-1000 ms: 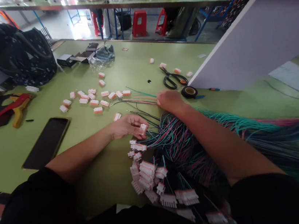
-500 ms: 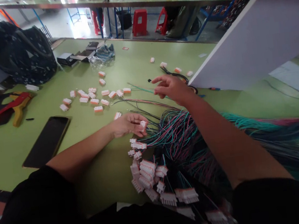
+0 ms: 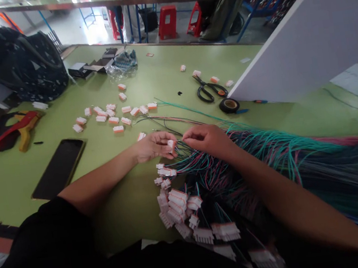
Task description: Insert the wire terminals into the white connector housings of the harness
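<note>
My left hand (image 3: 152, 146) rests on the green table (image 3: 158, 79) and pinches a small white connector (image 3: 170, 144). Right beside it, my right hand (image 3: 206, 139) has its fingers closed on a thin wire whose tip meets that connector. Under and behind my right arm lies a thick bundle of teal, pink and black wires (image 3: 268, 157). Several finished white connectors (image 3: 181, 204) on wire ends are heaped just below my hands.
Loose white-and-orange connectors (image 3: 114, 116) are scattered to the upper left. A dark phone (image 3: 58, 167) lies at the left, black scissors (image 3: 208, 90) and a tape roll (image 3: 229, 105) at the back right. A white panel (image 3: 302, 43) slants across the right. A dark bag (image 3: 24, 62) sits far left.
My right hand came back from the far wire ends near the tape roll and now meets my left hand at the connector, holding a wire. My left hand stayed put.
</note>
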The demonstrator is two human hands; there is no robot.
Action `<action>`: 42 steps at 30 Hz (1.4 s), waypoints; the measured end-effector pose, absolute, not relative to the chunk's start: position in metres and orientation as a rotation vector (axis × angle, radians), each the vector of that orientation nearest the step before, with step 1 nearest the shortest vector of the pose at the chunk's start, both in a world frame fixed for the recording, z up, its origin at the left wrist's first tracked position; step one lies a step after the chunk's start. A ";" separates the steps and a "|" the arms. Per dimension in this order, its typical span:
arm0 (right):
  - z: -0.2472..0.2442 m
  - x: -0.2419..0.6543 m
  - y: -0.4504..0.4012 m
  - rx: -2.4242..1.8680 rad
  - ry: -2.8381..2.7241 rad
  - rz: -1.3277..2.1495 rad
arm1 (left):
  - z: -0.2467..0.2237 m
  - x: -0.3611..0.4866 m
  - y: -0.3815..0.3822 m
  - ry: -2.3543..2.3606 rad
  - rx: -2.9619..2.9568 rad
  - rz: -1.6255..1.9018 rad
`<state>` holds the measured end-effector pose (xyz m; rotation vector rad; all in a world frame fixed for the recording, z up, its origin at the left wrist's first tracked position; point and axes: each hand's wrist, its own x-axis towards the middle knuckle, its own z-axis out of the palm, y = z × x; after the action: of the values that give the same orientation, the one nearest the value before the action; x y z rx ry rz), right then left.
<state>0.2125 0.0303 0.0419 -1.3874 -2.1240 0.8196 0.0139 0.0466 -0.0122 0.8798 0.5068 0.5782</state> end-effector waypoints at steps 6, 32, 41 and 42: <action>0.046 0.202 0.019 -1.560 -2.233 0.480 | -0.012 0.015 0.045 0.524 0.887 0.574; 0.026 0.194 0.016 -1.423 -2.589 -0.119 | -0.010 0.016 0.044 0.687 0.865 0.622; 0.029 0.191 0.012 -1.363 -2.723 -0.176 | -0.008 0.018 0.045 0.683 0.913 0.565; 0.029 0.190 0.013 -1.392 -2.716 -0.145 | -0.008 0.017 0.045 0.684 0.919 0.558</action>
<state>0.1896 0.0126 0.0290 -1.3915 -2.7162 -0.1452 0.0174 0.0448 -0.0076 0.9186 0.6843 0.5582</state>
